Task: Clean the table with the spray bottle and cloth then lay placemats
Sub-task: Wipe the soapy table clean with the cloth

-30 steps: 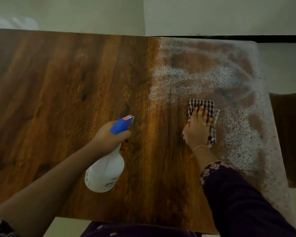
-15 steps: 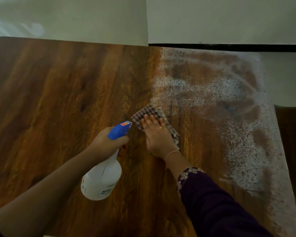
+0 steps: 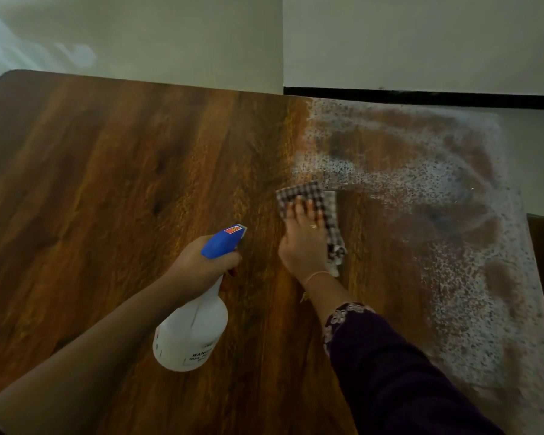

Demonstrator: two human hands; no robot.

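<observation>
Nearest me, the left hand (image 3: 198, 262) is wrapped around the neck of the spray bottle (image 3: 192, 334), its white body hanging down over the near part of the table (image 3: 91, 183) and its blue nozzle pointing away from the person. Just beyond and to the right, the right hand (image 3: 305, 243) lies flat, fingers spread, pressing the checked cloth (image 3: 321, 208) onto the wood close to the table's middle line.

As I judge it, the job is partway through the cleaning. The right half carries a wide band of white spray droplets (image 3: 453, 215), with a few darker arcs through it where the cloth seems to have passed, so most of that wet patch is left to wipe. The left half looks dry and glossy; I cannot tell whether it has been cleaned. No placemats are in sight, so that step is not begun.

There is plenty of room: nothing else stands on the top. The spray runs right up to the right edge and the far edge by the wall (image 3: 421, 42), so strokes there could push liquid over the side.
</observation>
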